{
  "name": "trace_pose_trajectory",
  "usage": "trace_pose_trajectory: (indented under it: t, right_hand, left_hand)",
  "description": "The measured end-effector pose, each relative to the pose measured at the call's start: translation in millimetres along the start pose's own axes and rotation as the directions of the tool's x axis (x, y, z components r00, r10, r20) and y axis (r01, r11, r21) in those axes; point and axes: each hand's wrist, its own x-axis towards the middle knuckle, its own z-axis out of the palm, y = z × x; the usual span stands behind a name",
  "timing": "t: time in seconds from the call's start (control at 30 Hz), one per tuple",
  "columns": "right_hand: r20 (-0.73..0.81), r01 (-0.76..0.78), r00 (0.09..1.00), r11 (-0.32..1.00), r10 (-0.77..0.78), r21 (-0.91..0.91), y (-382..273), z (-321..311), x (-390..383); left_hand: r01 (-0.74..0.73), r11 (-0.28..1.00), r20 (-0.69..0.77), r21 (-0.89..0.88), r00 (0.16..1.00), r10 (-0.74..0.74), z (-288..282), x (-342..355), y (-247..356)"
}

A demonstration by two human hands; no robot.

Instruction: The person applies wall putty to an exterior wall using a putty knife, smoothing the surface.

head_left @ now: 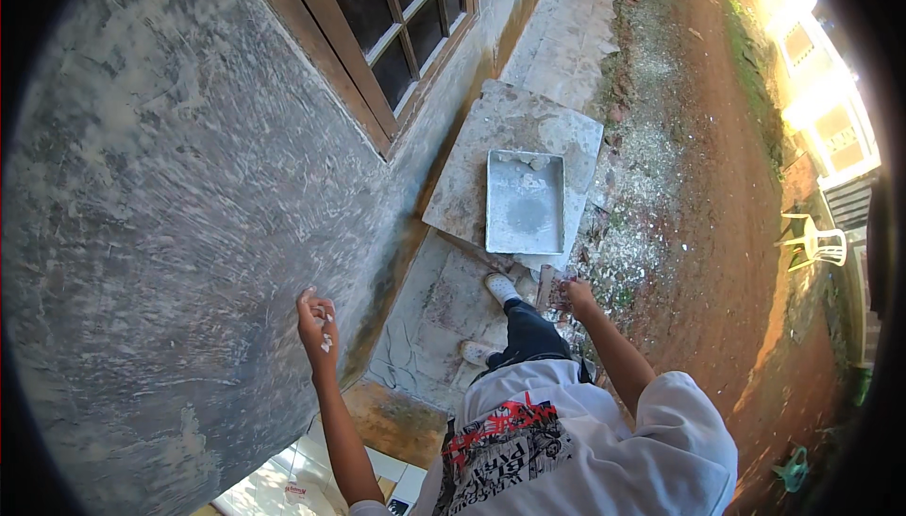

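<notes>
Some white flecks (327, 341) on left hand (316, 327), fingers half-curled; right hand (578, 297) clasps flat tool (550, 287).

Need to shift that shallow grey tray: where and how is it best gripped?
Grip the tray by its two long rims, probably one hand from the left, one from the right. It lies open side up on a larger slab, its raised long sides running away from the person. The right hand holds a flat object, so likely needs freeing first.

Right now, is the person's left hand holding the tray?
No, the tray rests on the board, apart from the left hand.
</notes>
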Motion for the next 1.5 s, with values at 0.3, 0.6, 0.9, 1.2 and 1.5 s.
trace_pose_trajectory:
  t: [0.3,0.6,0.9,1.2,1.5]
  right_hand:
    - [0.102,0.411,0.824,0.463,-0.558,-0.785,-114,22,169]
    - [0.451,0.496,0.422,-0.216,-0.786,-0.841,-206,78,356]
    - [0.508,0.507,0.390,-0.282,-0.768,-0.815,-216,59,376]
    - [0.511,0.459,0.381,-0.322,-0.770,-0.828,-214,64,376]
    - [0.501,0.453,0.451,-0.294,-0.738,-0.841,-214,65,382]
  left_hand:
    - [0.257,0.954,0.623,0.155,0.724,-0.296,304,-8,-68]
    - [0.051,0.994,0.363,0.095,0.928,-0.083,597,72,-116]
    - [0.081,0.985,0.360,0.152,0.923,-0.132,629,61,-128]
    - [0.026,0.983,0.294,0.181,0.953,-0.079,627,67,-119]
    - [-0.001,0.986,0.274,0.167,0.961,-0.046,628,64,-130]
